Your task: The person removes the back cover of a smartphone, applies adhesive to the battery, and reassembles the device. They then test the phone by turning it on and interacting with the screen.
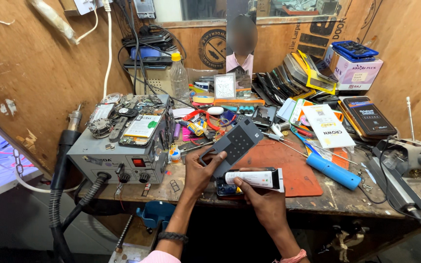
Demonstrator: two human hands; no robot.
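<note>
My left hand (201, 171) grips the lower end of a flat dark grey remote-like panel (235, 144) with a grid of small holes, tilted up toward the right. My right hand (261, 200) holds a black and white tube (253, 178) lying sideways, its left end against the panel's lower edge. Under the tube a small dark phone-like part (226, 190) rests at the bench's front edge. Both hands hover over the near edge of a reddish work mat (288, 165).
A grey rework station (123, 156) with knobs and hoses stands at the left, topped with phone parts. A blue cylindrical tool (333, 171) lies at the right of the mat. Tweezers, tools, a plastic bottle (180, 78), boxes and stacked phone parts crowd the back. Another person sits behind the bench.
</note>
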